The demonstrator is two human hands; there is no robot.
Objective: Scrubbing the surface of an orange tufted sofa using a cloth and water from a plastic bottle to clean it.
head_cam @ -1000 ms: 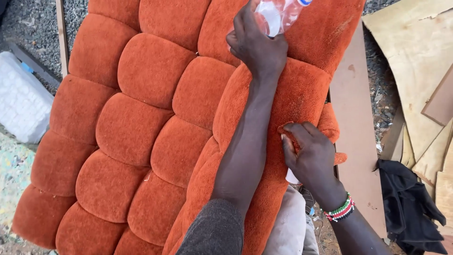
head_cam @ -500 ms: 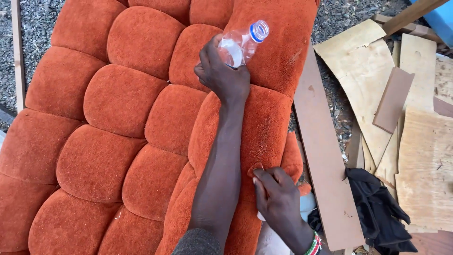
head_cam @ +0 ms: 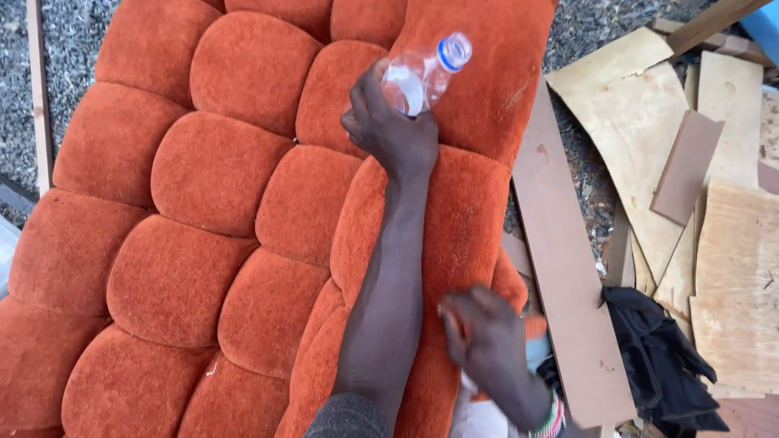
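— What does the left hand [head_cam: 389, 130] hold?
— A clear plastic bottle [head_cam: 423, 75] with a blue cap, over the bumpy orange cushion [head_cam: 211, 211].
— And the right hand [head_cam: 487, 341]?
— It rests on the cushion's edge, near wooden boards [head_cam: 649, 162].

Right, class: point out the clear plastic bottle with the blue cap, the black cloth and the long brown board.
clear plastic bottle with blue cap [head_cam: 422, 75], head view, on its body.
black cloth [head_cam: 649, 357], head view, its middle.
long brown board [head_cam: 564, 268], head view, mid-length.
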